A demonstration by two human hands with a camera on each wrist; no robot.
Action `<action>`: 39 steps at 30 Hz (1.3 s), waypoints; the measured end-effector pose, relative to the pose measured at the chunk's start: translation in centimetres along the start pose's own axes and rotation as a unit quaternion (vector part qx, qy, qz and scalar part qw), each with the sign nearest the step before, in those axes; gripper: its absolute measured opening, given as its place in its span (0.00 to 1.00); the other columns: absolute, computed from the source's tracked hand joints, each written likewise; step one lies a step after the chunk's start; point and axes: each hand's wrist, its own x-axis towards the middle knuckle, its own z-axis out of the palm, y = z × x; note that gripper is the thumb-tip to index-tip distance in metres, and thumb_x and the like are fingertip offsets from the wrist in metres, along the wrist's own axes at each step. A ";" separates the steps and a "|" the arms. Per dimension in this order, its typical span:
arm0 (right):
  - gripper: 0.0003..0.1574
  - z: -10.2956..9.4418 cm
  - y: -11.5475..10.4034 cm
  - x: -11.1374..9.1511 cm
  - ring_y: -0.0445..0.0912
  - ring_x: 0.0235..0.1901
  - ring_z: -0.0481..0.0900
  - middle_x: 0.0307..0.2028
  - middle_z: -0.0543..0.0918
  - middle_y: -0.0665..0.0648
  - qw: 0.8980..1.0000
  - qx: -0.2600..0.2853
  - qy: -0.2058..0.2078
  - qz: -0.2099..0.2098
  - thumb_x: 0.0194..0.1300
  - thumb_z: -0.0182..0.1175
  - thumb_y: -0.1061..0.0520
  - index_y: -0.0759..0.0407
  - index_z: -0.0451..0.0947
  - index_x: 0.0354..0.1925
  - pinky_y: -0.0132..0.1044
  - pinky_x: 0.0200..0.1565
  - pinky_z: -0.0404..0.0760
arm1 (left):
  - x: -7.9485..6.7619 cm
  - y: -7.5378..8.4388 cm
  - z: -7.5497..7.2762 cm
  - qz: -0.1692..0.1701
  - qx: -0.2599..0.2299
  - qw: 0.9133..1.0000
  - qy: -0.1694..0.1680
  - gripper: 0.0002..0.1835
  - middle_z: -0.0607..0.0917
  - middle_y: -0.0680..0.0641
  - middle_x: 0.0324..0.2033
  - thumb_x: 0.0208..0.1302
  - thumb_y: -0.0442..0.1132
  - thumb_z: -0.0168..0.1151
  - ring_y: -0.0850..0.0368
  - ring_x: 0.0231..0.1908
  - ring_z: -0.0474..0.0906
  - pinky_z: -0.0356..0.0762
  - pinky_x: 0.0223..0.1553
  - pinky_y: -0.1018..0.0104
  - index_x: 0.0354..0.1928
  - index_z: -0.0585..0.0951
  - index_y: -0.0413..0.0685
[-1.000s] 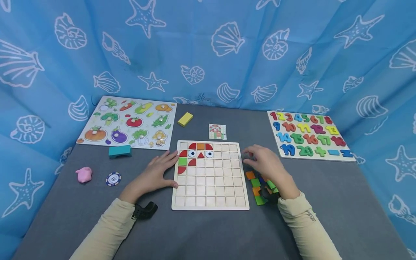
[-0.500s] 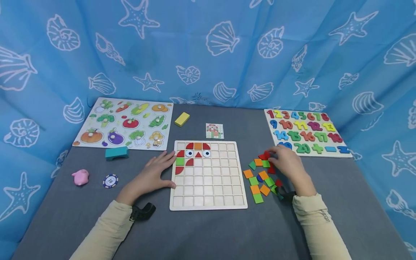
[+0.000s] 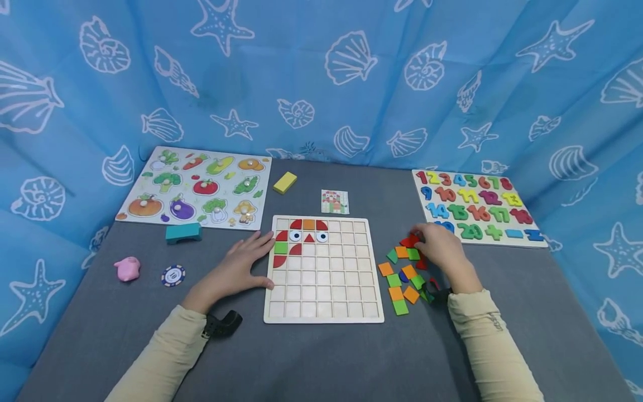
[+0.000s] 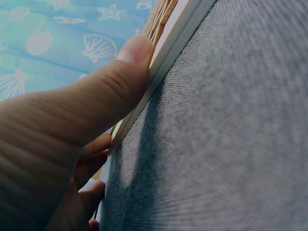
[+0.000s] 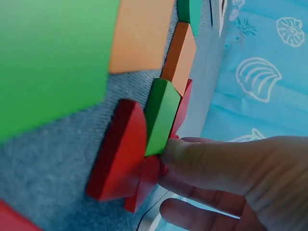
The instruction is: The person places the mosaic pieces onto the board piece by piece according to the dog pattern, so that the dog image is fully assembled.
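Observation:
My left hand (image 3: pixel 238 268) lies along the left edge of a white gridded wooden board (image 3: pixel 324 293), fingers spread and thumb against the rim. In the left wrist view the thumb (image 4: pixel 130 57) touches the board's side. Set in its upper left cells are red pieces, an orange square (image 3: pixel 308 224), a green square (image 3: pixel 281 248) and two eye discs. To the right of the board, my right hand (image 3: pixel 442 248) pinches a small red piece (image 3: pixel 409 241) at the back of a loose pile. The right wrist view shows its thumb (image 5: pixel 192 156) right beside a green piece (image 5: pixel 161 115), partly hiding the red one.
A pattern card (image 3: pixel 335 202) and a yellow block (image 3: pixel 285 182) are behind the board. Vegetable puzzle (image 3: pixel 231 192) stands back left, number puzzle (image 3: pixel 429 223) back right. A teal block (image 3: pixel 183 233), pink pig figure (image 3: pixel 128 268) and poker chip (image 3: pixel 173 276) lie at left.
My right hand has moved from the board's right edge rightward to the back of the loose pile and its fingers are at the red pieces. The left hand has stayed at the board.

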 end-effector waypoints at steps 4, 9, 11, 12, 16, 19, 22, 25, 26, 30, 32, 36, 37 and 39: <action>0.18 0.0 -0.2 0.3 0.52 0.29 0.71 0.37 0.78 0.64 1.000 -0.003 -0.005 0.000 0.54 0.59 0.61 0.62 0.74 0.46 0.43 0.28 0.74 | -0.1 0.0 -0.1 -0.002 0.007 1.000 0.001 0.52 0.52 0.52 0.68 0.41 0.63 0.65 0.48 0.68 0.40 0.39 0.63 0.43 0.67 0.54 0.52; 0.22 -0.1 -1.5 0.3 0.50 0.27 0.70 0.33 0.75 0.61 1.000 0.000 0.026 0.005 0.50 0.61 0.61 0.62 0.70 0.46 0.40 0.26 0.71 | -0.1 0.1 0.0 0.005 0.011 1.000 0.005 0.52 0.52 0.51 0.67 0.40 0.62 0.65 0.47 0.67 0.40 0.40 0.62 0.42 0.67 0.55 0.51; 0.22 -0.2 -3.2 0.0 0.49 0.27 0.70 0.33 0.75 0.58 0.999 0.005 0.048 -0.016 0.50 0.61 0.61 0.61 0.70 0.45 0.39 0.27 0.72 | 0.0 0.2 0.1 0.005 0.009 1.000 0.006 0.52 0.52 0.51 0.67 0.40 0.62 0.66 0.47 0.67 0.41 0.40 0.62 0.42 0.67 0.55 0.51; 0.21 -0.1 -4.3 -0.1 0.48 0.27 0.71 0.34 0.75 0.57 0.998 0.009 0.057 -0.034 0.49 0.62 0.61 0.60 0.70 0.44 0.38 0.26 0.73 | 0.1 0.2 0.2 0.004 0.009 1.000 0.007 0.52 0.52 0.51 0.67 0.40 0.62 0.66 0.48 0.67 0.40 0.40 0.62 0.42 0.67 0.55 0.52; 0.20 0.5 -10.3 -0.5 0.44 0.31 0.73 0.36 0.76 0.52 0.987 0.014 0.073 -0.140 0.49 0.64 0.59 0.55 0.73 0.42 0.35 0.29 0.75 | 0.2 0.3 0.2 0.004 0.002 1.000 0.012 0.52 0.52 0.52 0.67 0.39 0.61 0.66 0.48 0.68 0.40 0.39 0.63 0.43 0.67 0.55 0.51; 0.20 1.7 -14.9 -0.4 0.40 0.31 0.73 0.36 0.77 0.49 0.973 0.006 0.068 -0.221 0.48 0.65 0.57 0.53 0.74 0.42 0.31 0.29 0.74 | 0.0 0.1 0.1 0.007 0.004 1.000 0.013 0.53 0.52 0.51 0.67 0.39 0.62 0.66 0.48 0.67 0.40 0.39 0.62 0.42 0.67 0.56 0.51; 0.19 2.8 -18.4 -0.3 0.38 0.28 0.72 0.34 0.77 0.47 0.961 -0.020 0.052 -0.271 0.49 0.64 0.56 0.51 0.75 0.42 0.29 0.28 0.73 | -0.1 -0.2 0.2 0.012 0.008 1.000 0.016 0.53 0.53 0.51 0.67 0.38 0.63 0.65 0.48 0.67 0.41 0.40 0.62 0.42 0.67 0.56 0.51; 0.17 3.6 -20.3 -0.2 0.39 0.26 0.72 0.33 0.77 0.48 0.952 -0.050 0.032 -0.300 0.51 0.64 0.55 0.50 0.76 0.42 0.31 0.28 0.74 | 0.0 -0.2 0.3 0.016 0.007 1.000 0.019 0.52 0.53 0.52 0.67 0.39 0.64 0.65 0.48 0.67 0.41 0.40 0.62 0.42 0.67 0.56 0.52; 0.16 3.8 -20.6 -0.1 0.39 0.26 0.72 0.33 0.77 0.48 0.951 -0.060 0.022 -0.303 0.51 0.63 0.55 0.50 0.77 0.41 0.31 0.28 0.74 | 0.1 -0.2 0.4 0.017 0.006 1.000 0.019 0.52 0.53 0.53 0.67 0.39 0.64 0.64 0.49 0.67 0.41 0.40 0.62 0.42 0.67 0.56 0.52; 0.15 4.3 -21.1 0.1 0.39 0.25 0.70 0.32 0.76 0.48 0.948 -0.074 0.007 -0.309 0.50 0.63 0.56 0.50 0.77 0.40 0.31 0.27 0.73 | 0.2 -0.1 0.4 0.016 0.005 1.000 0.018 0.52 0.53 0.53 0.67 0.39 0.64 0.64 0.49 0.68 0.41 0.40 0.62 0.42 0.67 0.56 0.53; 0.15 4.5 -21.1 0.2 0.39 0.25 0.70 0.32 0.76 0.47 0.949 -0.070 0.003 -0.307 0.50 0.63 0.57 0.49 0.78 0.40 0.31 0.27 0.73 | 0.2 -0.1 0.4 0.015 0.004 1.000 0.016 0.52 0.53 0.53 0.67 0.39 0.64 0.64 0.49 0.68 0.41 0.40 0.62 0.42 0.67 0.56 0.53; 0.13 4.7 -21.2 0.2 0.39 0.27 0.72 0.33 0.77 0.47 0.950 -0.057 0.003 -0.306 0.51 0.63 0.58 0.49 0.79 0.39 0.32 0.29 0.74 | 0.0 0.0 0.2 0.012 0.001 1.000 0.015 0.52 0.53 0.52 0.67 0.39 0.63 0.65 0.48 0.67 0.41 0.40 0.62 0.42 0.67 0.56 0.52; 0.13 4.7 -21.3 0.2 0.39 0.28 0.72 0.33 0.77 0.47 0.951 -0.056 0.006 -0.305 0.52 0.63 0.58 0.49 0.79 0.39 0.32 0.29 0.74 | 0.0 0.0 0.2 0.011 0.001 1.000 0.015 0.52 0.53 0.52 0.67 0.39 0.63 0.65 0.48 0.67 0.41 0.40 0.62 0.42 0.67 0.56 0.51; 0.13 4.8 -21.3 0.2 0.39 0.29 0.73 0.33 0.77 0.47 0.950 -0.055 0.012 -0.306 0.52 0.63 0.58 0.49 0.80 0.39 0.32 0.30 0.74 | -0.2 -0.1 0.1 0.010 0.001 1.000 0.015 0.52 0.53 0.51 0.67 0.39 0.63 0.65 0.48 0.67 0.41 0.40 0.62 0.42 0.67 0.56 0.51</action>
